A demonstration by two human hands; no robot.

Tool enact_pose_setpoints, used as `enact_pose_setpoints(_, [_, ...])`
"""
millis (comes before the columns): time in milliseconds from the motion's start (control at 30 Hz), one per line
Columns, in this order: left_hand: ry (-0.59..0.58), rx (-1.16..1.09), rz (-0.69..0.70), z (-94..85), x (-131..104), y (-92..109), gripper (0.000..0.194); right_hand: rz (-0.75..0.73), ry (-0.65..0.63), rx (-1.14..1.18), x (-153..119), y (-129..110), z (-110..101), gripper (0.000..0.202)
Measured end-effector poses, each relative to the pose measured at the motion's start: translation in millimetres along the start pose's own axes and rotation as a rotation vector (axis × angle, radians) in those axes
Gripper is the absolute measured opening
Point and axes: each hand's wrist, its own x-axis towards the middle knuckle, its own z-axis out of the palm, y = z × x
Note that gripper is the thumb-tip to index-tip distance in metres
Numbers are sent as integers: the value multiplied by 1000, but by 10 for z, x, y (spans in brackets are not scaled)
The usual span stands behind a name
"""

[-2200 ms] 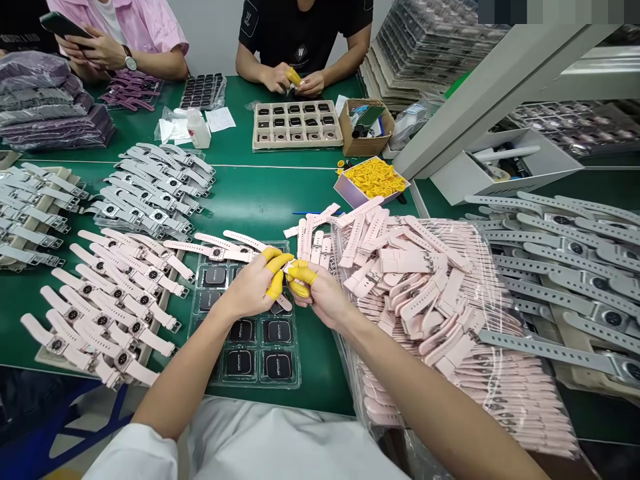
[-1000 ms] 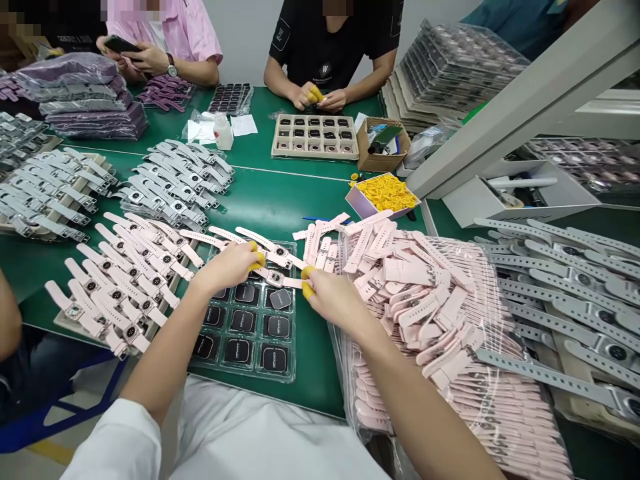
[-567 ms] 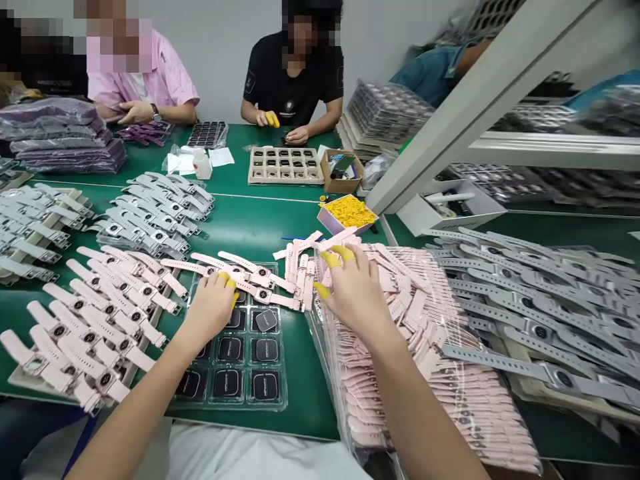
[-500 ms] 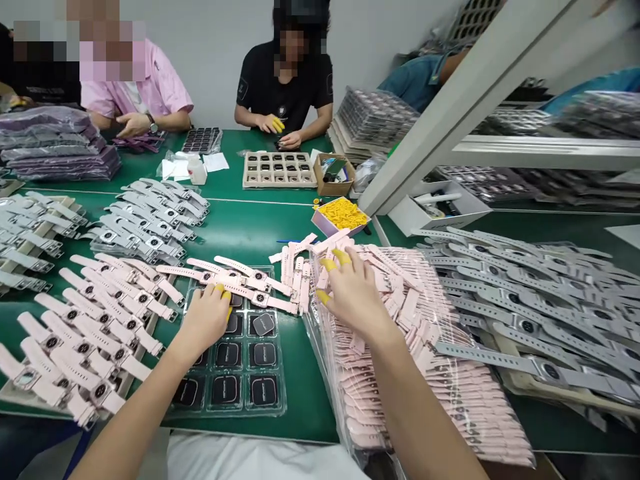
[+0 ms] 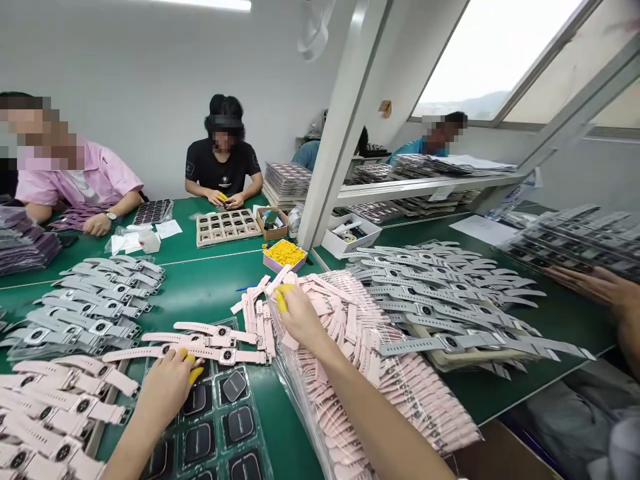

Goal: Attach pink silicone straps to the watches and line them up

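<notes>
Head view: the left hand (image 5: 167, 383) curls near the far-left corner of the tray (image 5: 219, 427), the right hand (image 5: 299, 312) over pink straps (image 5: 351, 325), both grips unclear.

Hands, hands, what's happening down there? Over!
Left hand over the clear plastic tray. Right hand at the loose pink watch straps. Pink-strapped watches lying across the tray's far end.
</notes>
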Motion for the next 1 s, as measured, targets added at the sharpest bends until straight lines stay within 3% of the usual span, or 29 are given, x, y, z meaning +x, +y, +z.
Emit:
enact_pose_setpoints(67, [4,-165,-55,-171,4,-44,27,96,112,506,11,-50,11,22])
enact_pose_setpoints(133, [75,-402,-129,-355,36,-33,28,211,102,999,-5,-136,43,23])
enact_pose_setpoints(200, [198,-707,-140,-504,114,60,34,385,-45,1344,-45,-235,111,28])
enact_pose_setpoints(267, [306,-1023,-102,-574,231,230,43,592,-219,1491,-103,-319,221,37])
enact_pose_setpoints(367, [323,-1401,-100,-501,421,535,53,795,-277,1479,-220,-379,432,48])
enact_pose_setpoints(533, [283,-1702,-182,-141,589,783,59,795,-370,1424,-409,-390,641,54])
enact_pose_setpoints(600, [290,-1696,-165,-15,603,768,55,743,-409,1419,-454,-403,651,50])
enact_pose_setpoints(700, [305,-1604,-119,105,592,704,42,559,-362,1346,-505,-414,665,44])
enact_pose_setpoints(800, [338,-1460,-45,139,552,661,30,451,-391,1190,-557,-402,706,53])
enact_pose_setpoints(1000, [339,-1141,255,102,460,637,43,525,-570,1149,-628,-398,717,48])
